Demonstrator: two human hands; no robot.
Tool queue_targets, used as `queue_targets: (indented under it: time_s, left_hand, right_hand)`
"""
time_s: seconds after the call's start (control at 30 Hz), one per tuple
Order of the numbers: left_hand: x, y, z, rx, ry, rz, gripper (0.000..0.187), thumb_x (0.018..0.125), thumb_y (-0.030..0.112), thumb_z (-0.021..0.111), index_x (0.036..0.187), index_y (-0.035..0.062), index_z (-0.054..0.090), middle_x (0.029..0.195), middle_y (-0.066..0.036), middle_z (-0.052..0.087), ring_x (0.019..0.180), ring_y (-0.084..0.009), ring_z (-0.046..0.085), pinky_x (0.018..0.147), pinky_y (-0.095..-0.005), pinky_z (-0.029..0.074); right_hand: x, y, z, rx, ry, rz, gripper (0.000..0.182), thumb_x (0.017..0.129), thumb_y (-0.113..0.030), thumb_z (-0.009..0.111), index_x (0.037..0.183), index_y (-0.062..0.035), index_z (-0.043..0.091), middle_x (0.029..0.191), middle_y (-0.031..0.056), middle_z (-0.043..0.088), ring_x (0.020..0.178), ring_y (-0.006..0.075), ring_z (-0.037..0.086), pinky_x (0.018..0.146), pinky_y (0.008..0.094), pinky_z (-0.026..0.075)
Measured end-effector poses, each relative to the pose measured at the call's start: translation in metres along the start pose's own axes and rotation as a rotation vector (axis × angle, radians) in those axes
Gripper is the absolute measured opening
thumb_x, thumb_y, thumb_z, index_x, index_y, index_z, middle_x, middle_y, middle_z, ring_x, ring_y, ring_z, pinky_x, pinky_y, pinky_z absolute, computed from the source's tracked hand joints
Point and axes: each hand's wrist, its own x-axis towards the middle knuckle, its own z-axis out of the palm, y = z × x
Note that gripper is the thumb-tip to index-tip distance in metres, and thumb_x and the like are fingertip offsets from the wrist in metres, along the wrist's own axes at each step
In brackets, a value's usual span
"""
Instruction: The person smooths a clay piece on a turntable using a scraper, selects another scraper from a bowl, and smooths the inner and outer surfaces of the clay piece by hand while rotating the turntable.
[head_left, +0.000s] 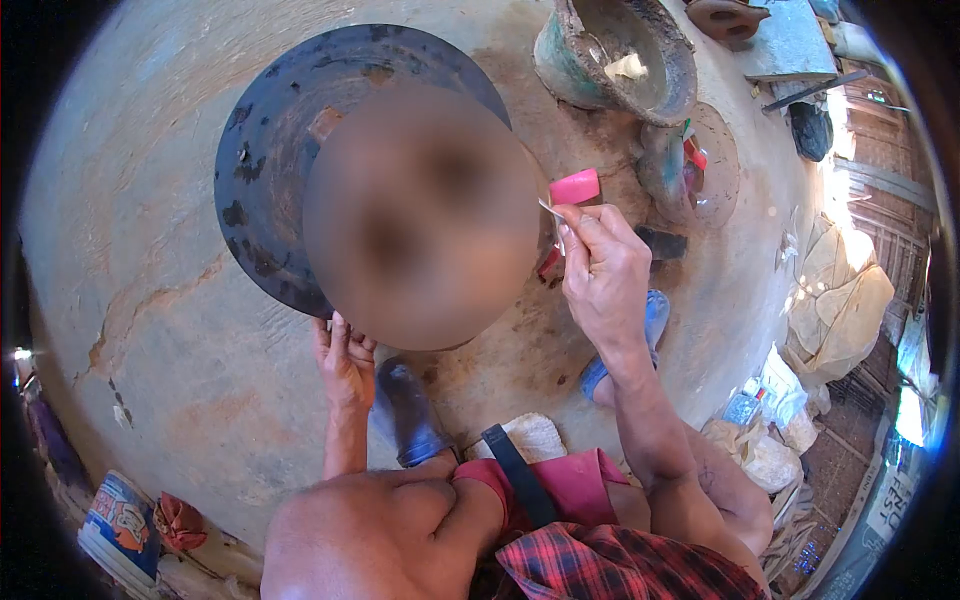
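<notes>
A wide black disc [262, 165], flecked with dark patches, lies in front of me and carries a large round brown object [420, 220]. That object is blurred, so its detail and exact kind are hidden. At the near edge of the disc, my left hand [346, 360] has its fingers curled against the rim, partly out of sight. My right hand [605, 262] is closed in a pinch on a small, thin, pale tool [546, 207], to the right of the brown object. Just beyond those fingertips is a pink plastic piece [575, 187].
A clay-crusted bucket [565, 65] with murky contents stands at the upper right. Beside it sits a translucent tub [665, 175] holding red items. A dark block [662, 243] lies right of my hand. Sacks [840, 290] line the right wall; a printed bucket [120, 530] stands lower left.
</notes>
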Motion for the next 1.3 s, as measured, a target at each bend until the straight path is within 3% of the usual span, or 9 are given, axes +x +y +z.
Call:
queue_targets:
  time_s: [0.07, 0.2, 0.37, 0.6, 0.93, 1.0, 1.1, 1.17, 1.3]
  left_hand:
    - [-0.002, -0.008, 0.014, -0.036, 0.080, -0.006, 0.052, 0.113, 0.019, 0.060, 0.160, 0.0162, 0.038, 0.146, -0.011, 0.063, 0.126, -0.0249, 0.070, 0.100, -0.0400, 0.062]
    - [-0.005, -0.010, 0.020, -0.031, 0.074, -0.023, 0.051, 0.113, 0.018, 0.060, 0.159, 0.0169, 0.038, 0.149, -0.011, 0.061, 0.131, -0.0241, 0.067, 0.107, -0.0424, 0.058]
    - [-0.003, -0.010, 0.017, -0.031, 0.075, -0.019, 0.049, 0.113, 0.018, 0.060, 0.158, 0.0171, 0.039, 0.148, -0.010, 0.061, 0.130, -0.0241, 0.067, 0.107, -0.0424, 0.058]
    - [-0.003, -0.012, 0.019, -0.024, 0.041, -0.064, 0.048, 0.111, 0.017, 0.063, 0.154, 0.0167, 0.041, 0.143, -0.009, 0.063, 0.125, -0.0254, 0.069, 0.102, -0.0432, 0.060]
    - [-0.005, -0.015, 0.035, -0.016, 0.066, -0.088, 0.055, 0.108, 0.021, 0.068, 0.154, 0.0166, 0.039, 0.141, -0.010, 0.064, 0.120, -0.0271, 0.072, 0.102, -0.0464, 0.060]
    - [-0.006, -0.010, 0.038, 0.010, 0.026, -0.117, 0.055, 0.109, 0.023, 0.067, 0.155, 0.0154, 0.037, 0.143, -0.011, 0.064, 0.115, -0.0268, 0.074, 0.103, -0.0478, 0.060]
    - [-0.004, -0.007, 0.043, -0.006, 0.067, -0.096, 0.050, 0.112, 0.032, 0.061, 0.154, 0.0143, 0.039, 0.139, -0.011, 0.067, 0.110, -0.0272, 0.075, 0.102, -0.0490, 0.061]
    - [0.001, -0.005, 0.046, 0.031, 0.119, -0.127, 0.047, 0.114, 0.040, 0.057, 0.149, 0.0125, 0.044, 0.130, -0.010, 0.071, 0.101, -0.0248, 0.077, 0.093, -0.0456, 0.064]
    - [0.002, 0.012, 0.057, 0.103, 0.147, -0.074, 0.047, 0.113, 0.042, 0.058, 0.147, 0.0104, 0.048, 0.123, -0.009, 0.074, 0.092, -0.0229, 0.078, 0.084, -0.0392, 0.065]
  right_hand:
    - [-0.003, -0.010, -0.001, -0.067, 0.013, -0.070, 0.018, 0.093, 0.000, 0.073, 0.110, 0.0001, 0.079, 0.098, 0.0140, 0.071, 0.086, 0.0330, 0.073, 0.077, 0.0421, 0.059]
    - [-0.015, -0.026, -0.003, -0.256, -0.046, -0.260, 0.023, 0.087, -0.001, 0.076, 0.110, -0.0001, 0.079, 0.095, 0.0104, 0.065, 0.085, 0.0303, 0.068, 0.074, 0.0411, 0.058]
    - [-0.038, -0.039, -0.005, -0.113, -0.139, -0.363, 0.024, 0.084, -0.003, 0.080, 0.108, -0.0008, 0.080, 0.095, 0.0101, 0.066, 0.084, 0.0269, 0.068, 0.069, 0.0367, 0.058]
    - [0.015, 0.007, 0.001, -0.121, 0.108, -0.197, 0.025, 0.088, -0.001, 0.079, 0.113, -0.0004, 0.080, 0.095, 0.0117, 0.066, 0.085, 0.0280, 0.068, 0.073, 0.0414, 0.057]
    - [-0.083, -0.047, 0.008, 0.013, -0.293, -0.570, 0.035, 0.083, -0.005, 0.079, 0.119, -0.0012, 0.080, 0.088, 0.0069, 0.064, 0.080, 0.0237, 0.065, 0.066, 0.0381, 0.056]
    - [-0.061, -0.046, 0.002, 0.066, -0.097, -0.436, 0.025, 0.086, 0.001, 0.086, 0.110, -0.0027, 0.082, 0.088, 0.0103, 0.069, 0.071, 0.0231, 0.066, 0.058, 0.0350, 0.055]
    - [0.013, -0.046, -0.006, -0.031, 0.098, -0.273, 0.014, 0.094, 0.006, 0.076, 0.107, 0.0042, 0.080, 0.090, 0.0132, 0.070, 0.077, 0.0256, 0.070, 0.066, 0.0355, 0.057]
    - [0.062, -0.041, 0.004, -0.039, 0.149, -0.345, 0.020, 0.093, 0.002, 0.076, 0.113, -0.0002, 0.080, 0.102, 0.0144, 0.074, 0.084, 0.0314, 0.073, 0.073, 0.0395, 0.059]
    - [0.138, -0.064, 0.043, 0.025, 0.038, -0.613, 0.023, 0.093, 0.000, 0.074, 0.115, -0.0020, 0.079, 0.106, 0.0131, 0.078, 0.091, 0.0329, 0.074, 0.081, 0.0410, 0.060]
